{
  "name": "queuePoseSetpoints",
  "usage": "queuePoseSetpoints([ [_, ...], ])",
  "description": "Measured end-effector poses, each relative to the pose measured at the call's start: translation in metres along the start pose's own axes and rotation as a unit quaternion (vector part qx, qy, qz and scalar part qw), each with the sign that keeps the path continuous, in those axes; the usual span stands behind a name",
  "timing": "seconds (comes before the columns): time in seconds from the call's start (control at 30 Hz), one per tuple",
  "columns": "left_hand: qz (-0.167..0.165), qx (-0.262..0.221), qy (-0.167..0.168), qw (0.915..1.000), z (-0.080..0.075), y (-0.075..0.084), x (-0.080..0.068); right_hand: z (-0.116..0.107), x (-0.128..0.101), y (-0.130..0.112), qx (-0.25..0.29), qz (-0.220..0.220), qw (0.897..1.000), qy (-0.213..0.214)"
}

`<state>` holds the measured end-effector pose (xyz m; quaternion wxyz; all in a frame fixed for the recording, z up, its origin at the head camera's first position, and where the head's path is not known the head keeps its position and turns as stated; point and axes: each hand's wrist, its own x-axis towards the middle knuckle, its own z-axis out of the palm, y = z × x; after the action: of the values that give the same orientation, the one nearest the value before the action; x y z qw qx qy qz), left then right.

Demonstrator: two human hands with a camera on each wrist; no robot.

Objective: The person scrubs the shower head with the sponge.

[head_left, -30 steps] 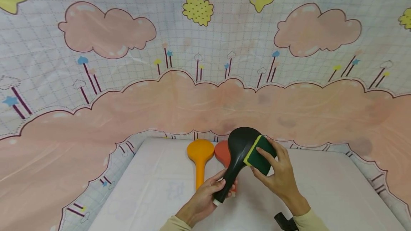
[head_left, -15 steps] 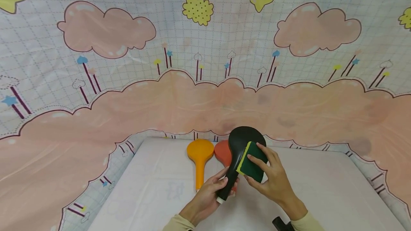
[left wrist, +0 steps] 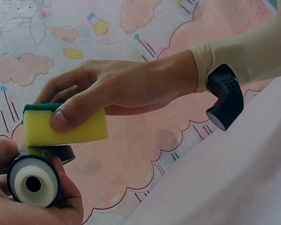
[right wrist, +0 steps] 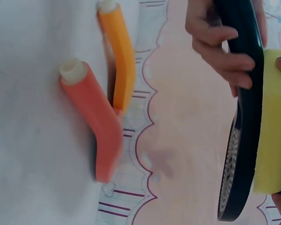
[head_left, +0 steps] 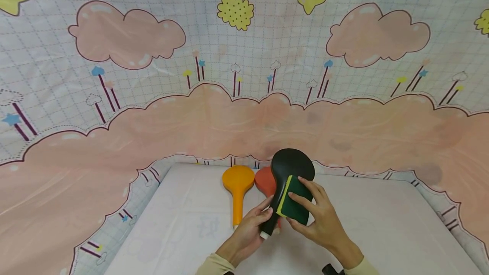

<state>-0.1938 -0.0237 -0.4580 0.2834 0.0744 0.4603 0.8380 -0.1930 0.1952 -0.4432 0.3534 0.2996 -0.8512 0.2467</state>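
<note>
My left hand (head_left: 263,219) grips the handle of a black shower head (head_left: 292,165), held up off the table with its round head pointing away. My right hand (head_left: 305,211) pinches a yellow-and-green sponge (head_left: 293,208) and presses its yellow side against the smooth back of the head, close to the neck. In the left wrist view the sponge (left wrist: 65,129) sits just above the handle's white end (left wrist: 33,182), thumb across its yellow face. The right wrist view shows the black shower head (right wrist: 246,140) edge-on with the sponge (right wrist: 271,136) flat against it.
An orange shower head (head_left: 237,190) and a red shower head (head_left: 264,181) lie side by side on the white table (head_left: 183,232), just behind my left hand. A cartoon cloud-print sheet (head_left: 229,113) hangs as a backdrop around the table.
My right hand has slid the sponge down the back of the black shower head, from its upper right edge toward the neck. The left hand keeps its grip on the handle.
</note>
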Motion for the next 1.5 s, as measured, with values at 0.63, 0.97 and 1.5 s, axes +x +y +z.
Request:
queuePoseSetpoints([
  [0.63,0.029,-0.022,-0.010,0.9993,0.004,0.002,0.008,0.007,-0.011,-0.021,0.033,0.007,0.999,-0.021],
  [0.97,0.043,-0.037,-0.025,0.9981,0.001,0.001,0.010,0.014,-0.014,-0.027,0.053,-0.045,0.998,0.004],
  [1.5,0.028,-0.034,-0.029,0.9986,0.002,0.003,0.007,0.007,-0.006,-0.014,0.011,-0.007,1.000,-0.013],
])
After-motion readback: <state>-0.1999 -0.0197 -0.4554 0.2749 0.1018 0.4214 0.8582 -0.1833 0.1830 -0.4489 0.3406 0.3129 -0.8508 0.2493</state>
